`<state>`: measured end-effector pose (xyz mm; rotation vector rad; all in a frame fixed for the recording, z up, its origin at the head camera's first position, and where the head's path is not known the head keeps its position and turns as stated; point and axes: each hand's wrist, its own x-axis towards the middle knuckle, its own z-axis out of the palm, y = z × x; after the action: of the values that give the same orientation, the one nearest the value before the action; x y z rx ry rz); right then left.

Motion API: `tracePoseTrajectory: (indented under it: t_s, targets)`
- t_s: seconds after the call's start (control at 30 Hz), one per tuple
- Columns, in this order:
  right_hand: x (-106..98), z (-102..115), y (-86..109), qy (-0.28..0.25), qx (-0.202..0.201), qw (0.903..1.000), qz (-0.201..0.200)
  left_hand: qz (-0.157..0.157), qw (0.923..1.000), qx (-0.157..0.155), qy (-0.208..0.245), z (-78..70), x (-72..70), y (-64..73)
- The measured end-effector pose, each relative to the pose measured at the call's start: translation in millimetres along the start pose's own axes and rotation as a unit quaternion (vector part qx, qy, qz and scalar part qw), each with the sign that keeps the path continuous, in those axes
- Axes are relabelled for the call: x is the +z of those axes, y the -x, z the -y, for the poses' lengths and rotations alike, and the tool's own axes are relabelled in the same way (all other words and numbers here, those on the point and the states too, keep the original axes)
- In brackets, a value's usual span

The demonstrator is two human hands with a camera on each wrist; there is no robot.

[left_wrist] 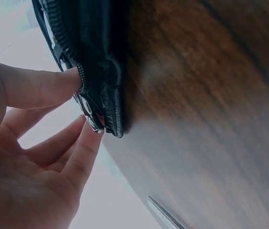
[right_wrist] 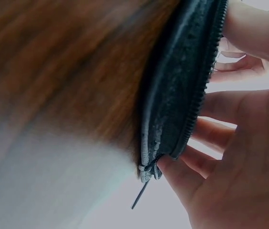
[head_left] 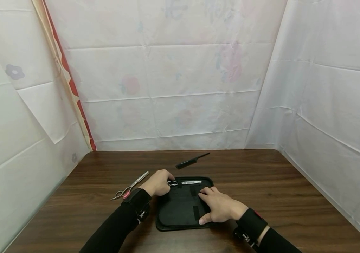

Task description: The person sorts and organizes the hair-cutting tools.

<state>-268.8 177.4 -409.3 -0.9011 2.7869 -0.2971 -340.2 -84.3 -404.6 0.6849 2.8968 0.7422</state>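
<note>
A black zippered case (head_left: 180,207) lies open on the wooden worktop (head_left: 262,182), with silver scissors (head_left: 191,182) along its far edge. The left hand (head_left: 158,183) has fingertips at their handle (whether its narrow grip pinches them, I cannot tell). The right hand (head_left: 220,206), grip spread wide, rests on the case's right side. Red-tagged shears (head_left: 140,178) lie left; a black tail comb (head_left: 187,163) lies beyond.
</note>
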Motion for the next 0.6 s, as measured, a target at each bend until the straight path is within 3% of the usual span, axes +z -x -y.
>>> tracePoseTrajectory:
  t_s: [0.6]
  targets:
    - [-0.7, -0.1, -0.2, -0.002, 0.001, 1.0000, 0.003, -0.009, 0.9999, -0.002, 0.005, -0.1, 1.5, -0.1]
